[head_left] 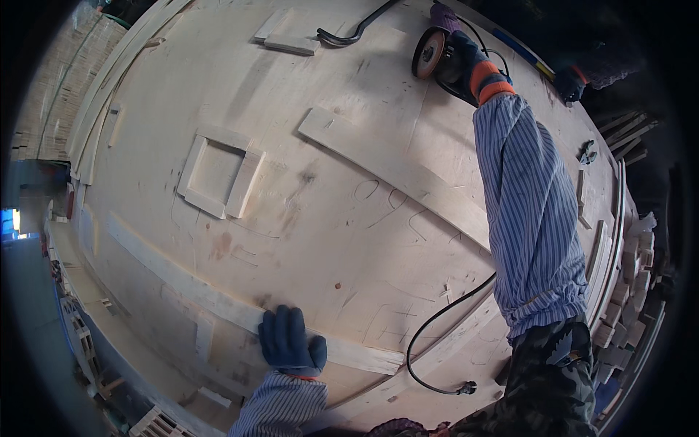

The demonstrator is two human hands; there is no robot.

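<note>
My left hand point(291, 342), in a dark blue glove, lies with its fingers outstretched on a long, pale wooden strip point(218, 297) near the front of the table. My right arm, in a striped sleeve, reaches to the far side. There my gloved right hand point(466, 64) is closed round an angle grinder, whose reddish disc point(429, 53) faces left. The grinder's body is mostly hidden by the glove. A black cord with a plug point(467, 388) lies near my right forearm.
A co-worker's gloved hand point(570, 84) rests at the far right edge. On the plywood table point(320, 240) lie a small wooden frame point(242, 186), a wide board point(393, 171), a black pry bar point(349, 36) and a clamp point(588, 152). Wood offcuts point(626, 306) are piled at right.
</note>
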